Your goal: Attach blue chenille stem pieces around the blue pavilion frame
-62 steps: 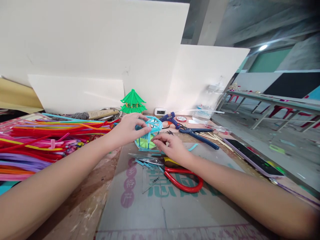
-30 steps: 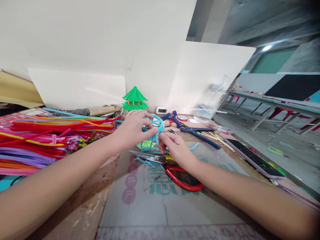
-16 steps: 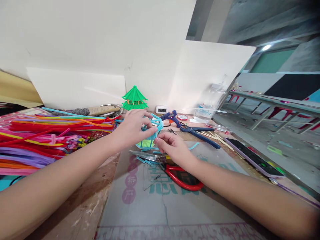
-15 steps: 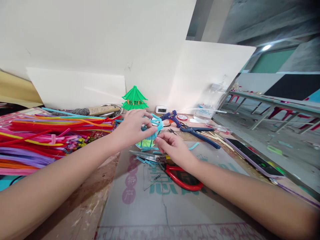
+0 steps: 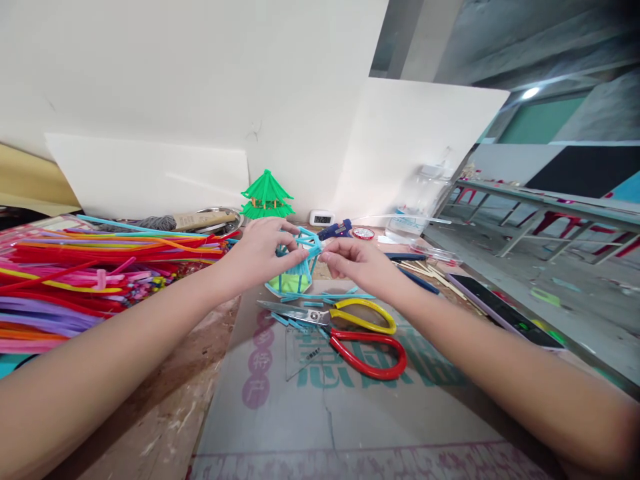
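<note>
A small blue frame model (image 5: pixel 299 267) made of straw pieces, with a green base, stands on the table just beyond the scissors. My left hand (image 5: pixel 260 250) grips its upper part from the left, fingers closed around the top bars. My right hand (image 5: pixel 356 259) pinches the top of the same model from the right, thumb and fingers pressed together. Scissors with a yellow and a red handle (image 5: pixel 350 330) lie just in front of the model, with short blue straw offcuts (image 5: pixel 293 323) beside the blades.
A big pile of coloured straws (image 5: pixel 90 273) fills the left side. A green pagoda model (image 5: pixel 267 195), a small clock (image 5: pixel 321 218), a blue glue gun (image 5: pixel 336 230), blue pliers (image 5: pixel 415 280), a phone (image 5: pixel 500 310) and a clear bottle (image 5: pixel 415 210) lie behind and right. White boards stand at the back.
My right hand has risen from the model's lower side to its top, uncovering the scissors' yellow handle. The left hand has kept its grip on the model.
</note>
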`<control>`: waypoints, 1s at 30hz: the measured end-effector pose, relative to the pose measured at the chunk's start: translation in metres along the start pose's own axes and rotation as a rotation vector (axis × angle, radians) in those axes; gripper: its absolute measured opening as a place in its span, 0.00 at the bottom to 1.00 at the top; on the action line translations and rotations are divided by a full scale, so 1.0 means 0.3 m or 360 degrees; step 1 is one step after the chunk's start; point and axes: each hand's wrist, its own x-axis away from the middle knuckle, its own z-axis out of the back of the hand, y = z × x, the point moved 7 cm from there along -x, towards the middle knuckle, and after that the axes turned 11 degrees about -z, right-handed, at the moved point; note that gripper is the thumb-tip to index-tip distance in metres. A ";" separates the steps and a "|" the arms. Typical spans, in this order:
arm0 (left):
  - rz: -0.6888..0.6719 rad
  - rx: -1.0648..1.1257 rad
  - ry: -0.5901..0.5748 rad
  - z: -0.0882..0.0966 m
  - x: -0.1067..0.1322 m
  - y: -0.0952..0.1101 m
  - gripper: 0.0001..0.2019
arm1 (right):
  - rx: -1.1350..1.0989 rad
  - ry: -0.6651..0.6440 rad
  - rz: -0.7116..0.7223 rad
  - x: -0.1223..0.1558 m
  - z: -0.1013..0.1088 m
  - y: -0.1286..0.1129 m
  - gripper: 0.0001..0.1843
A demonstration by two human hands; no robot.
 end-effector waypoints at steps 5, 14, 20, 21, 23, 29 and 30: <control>0.0043 0.0027 -0.0017 -0.003 0.001 -0.009 0.17 | 0.0841 0.0090 0.0219 -0.006 0.095 -0.022 0.09; 0.0061 0.0059 -0.0033 -0.006 0.002 -0.009 0.18 | 0.1735 -0.0016 -0.0244 -0.083 0.119 0.239 0.17; 0.0126 0.0021 -0.0029 0.002 0.001 -0.008 0.19 | 0.1785 0.0015 -0.0161 -0.074 0.079 0.258 0.19; 0.0134 0.0012 -0.0028 0.002 0.001 -0.009 0.19 | 0.1788 0.0046 -0.0171 -0.074 0.080 0.261 0.20; 0.0134 0.0004 -0.0044 0.002 0.000 -0.012 0.19 | 0.1780 0.0112 -0.0222 -0.080 0.096 0.269 0.20; 0.0074 0.0051 -0.0159 0.011 -0.006 -0.022 0.20 | 0.1689 0.0306 -0.0343 -0.092 0.247 0.198 0.16; 0.0067 0.0063 -0.0185 0.014 -0.006 -0.022 0.20 | 0.1656 0.0332 -0.0291 -0.085 0.272 0.160 0.18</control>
